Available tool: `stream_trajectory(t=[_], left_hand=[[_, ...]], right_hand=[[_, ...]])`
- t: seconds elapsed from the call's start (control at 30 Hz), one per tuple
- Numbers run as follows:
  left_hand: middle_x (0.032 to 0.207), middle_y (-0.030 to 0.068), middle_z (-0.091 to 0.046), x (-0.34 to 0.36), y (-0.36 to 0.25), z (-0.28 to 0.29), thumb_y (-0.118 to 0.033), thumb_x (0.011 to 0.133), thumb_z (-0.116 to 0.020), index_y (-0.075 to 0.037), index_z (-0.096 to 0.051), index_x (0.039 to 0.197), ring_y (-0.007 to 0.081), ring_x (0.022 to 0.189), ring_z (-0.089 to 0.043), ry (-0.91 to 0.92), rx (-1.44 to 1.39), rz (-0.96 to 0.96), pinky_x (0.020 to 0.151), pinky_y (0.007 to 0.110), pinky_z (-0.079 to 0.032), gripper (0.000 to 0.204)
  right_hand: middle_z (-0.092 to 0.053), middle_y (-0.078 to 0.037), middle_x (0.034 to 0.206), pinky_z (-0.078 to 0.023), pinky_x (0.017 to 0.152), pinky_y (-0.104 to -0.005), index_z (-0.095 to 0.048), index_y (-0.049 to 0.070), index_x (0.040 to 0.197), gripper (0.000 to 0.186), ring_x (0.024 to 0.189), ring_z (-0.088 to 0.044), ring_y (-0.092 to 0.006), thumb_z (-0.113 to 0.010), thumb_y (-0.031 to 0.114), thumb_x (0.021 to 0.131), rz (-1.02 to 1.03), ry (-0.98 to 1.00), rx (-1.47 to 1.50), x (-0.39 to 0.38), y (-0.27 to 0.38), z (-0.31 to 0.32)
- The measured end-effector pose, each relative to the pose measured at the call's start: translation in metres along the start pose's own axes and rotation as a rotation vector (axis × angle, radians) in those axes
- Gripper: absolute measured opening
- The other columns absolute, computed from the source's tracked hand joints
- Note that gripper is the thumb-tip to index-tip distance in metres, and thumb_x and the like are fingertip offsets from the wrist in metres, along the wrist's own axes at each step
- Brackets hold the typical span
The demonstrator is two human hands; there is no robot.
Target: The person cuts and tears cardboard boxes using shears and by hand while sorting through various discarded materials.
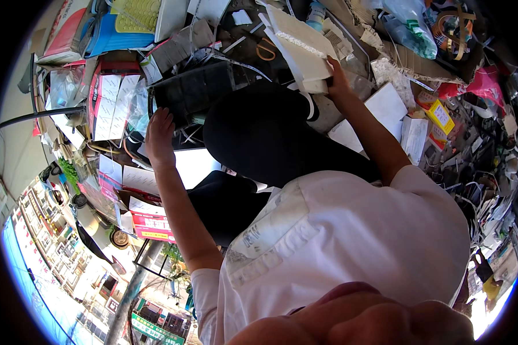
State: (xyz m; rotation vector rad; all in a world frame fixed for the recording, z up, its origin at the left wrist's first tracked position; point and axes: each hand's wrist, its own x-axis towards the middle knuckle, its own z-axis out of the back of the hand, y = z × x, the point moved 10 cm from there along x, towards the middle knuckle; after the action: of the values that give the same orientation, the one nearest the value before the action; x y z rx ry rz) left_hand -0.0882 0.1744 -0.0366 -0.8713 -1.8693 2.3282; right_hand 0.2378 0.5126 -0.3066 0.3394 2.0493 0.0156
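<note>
A white foam slab [299, 46] with a rough, broken edge stands tilted at the top middle. My right hand [339, 83] is closed on its right edge, thumb side toward me; some fingers are hidden behind it. Left of my knee lies a black plastic crate [193, 92]. At the crate's near left corner, my left hand [160, 129] has its fingers bent over the rim. What lies under those fingertips is hidden.
Flattened cardboard [181, 43], a blue folder-like item [110, 37] and red-white boxes [112, 103] crowd the left. A yellow box [440, 117], white foam pieces [385, 106] and clear plastic bags [408, 29] lie right. Loose straps and scraps cover the floor.
</note>
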Motion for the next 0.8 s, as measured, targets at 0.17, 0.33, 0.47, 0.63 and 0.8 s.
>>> stream_trajectory(t=[0.17, 0.33, 0.47, 0.63, 0.8], left_hand=[[0.144, 0.0209, -0.046, -0.004, -0.04, -0.078, -0.044, 0.098, -0.048, 0.001, -0.035, 0.147, 0.0325, 0.131, -0.048, 0.108, -0.188, 0.073, 0.109, 0.043, -0.035, 0.068], [0.147, 0.0175, -0.042, -0.01, -0.11, -0.099, -0.06, 0.092, -0.049, -0.001, -0.028, 0.149, 0.0346, 0.134, -0.042, 0.191, -0.452, -0.005, 0.113, 0.046, -0.03, 0.085], [0.133, 0.0144, -0.053, -0.01, -0.132, -0.053, -0.043, 0.09, -0.064, -0.003, -0.04, 0.141, 0.032, 0.125, -0.051, -0.128, -0.352, -0.155, 0.105, 0.047, -0.042, 0.069], [0.13, 0.0149, -0.055, -0.014, -0.107, -0.031, -0.036, 0.09, -0.063, -0.001, -0.045, 0.137, 0.0314, 0.122, -0.053, -0.192, -0.33, -0.095, 0.105, 0.045, -0.041, 0.062], [0.135, 0.0135, -0.052, -0.019, -0.089, -0.006, -0.04, 0.089, -0.063, -0.002, -0.045, 0.136, 0.0307, 0.126, -0.049, -0.293, -0.348, -0.147, 0.107, 0.046, -0.039, 0.063]], right_hand=[[-0.064, -0.012, 0.114, -0.051, 0.094, -0.0532, -0.055, 0.005, 0.119, 0.043, 0.107, -0.062, -0.0286, -0.066, 0.034, 0.089, -0.002, 0.306, 0.005, -0.028, -0.044, -0.202], [-0.068, -0.006, 0.094, -0.054, 0.071, -0.0335, -0.064, 0.005, 0.104, 0.033, 0.085, -0.067, -0.0187, -0.074, 0.029, 0.083, 0.366, 0.491, -0.287, -0.1, -0.057, -0.343], [-0.07, -0.007, 0.095, -0.053, 0.067, -0.0303, -0.067, 0.005, 0.105, 0.033, 0.084, -0.068, -0.0162, -0.076, 0.028, 0.082, 0.525, 0.756, -0.152, -0.16, -0.071, -0.395], [-0.067, -0.003, 0.11, -0.049, 0.089, -0.0316, -0.062, 0.007, 0.119, 0.045, 0.101, -0.064, -0.015, -0.071, 0.038, 0.088, 0.321, 0.895, -0.629, -0.137, -0.101, -0.361], [-0.067, -0.004, 0.115, -0.049, 0.093, -0.0313, -0.062, 0.008, 0.122, 0.05, 0.107, -0.064, -0.0157, -0.062, 0.05, 0.093, 0.262, 0.86, -1.234, -0.079, -0.042, -0.205]])
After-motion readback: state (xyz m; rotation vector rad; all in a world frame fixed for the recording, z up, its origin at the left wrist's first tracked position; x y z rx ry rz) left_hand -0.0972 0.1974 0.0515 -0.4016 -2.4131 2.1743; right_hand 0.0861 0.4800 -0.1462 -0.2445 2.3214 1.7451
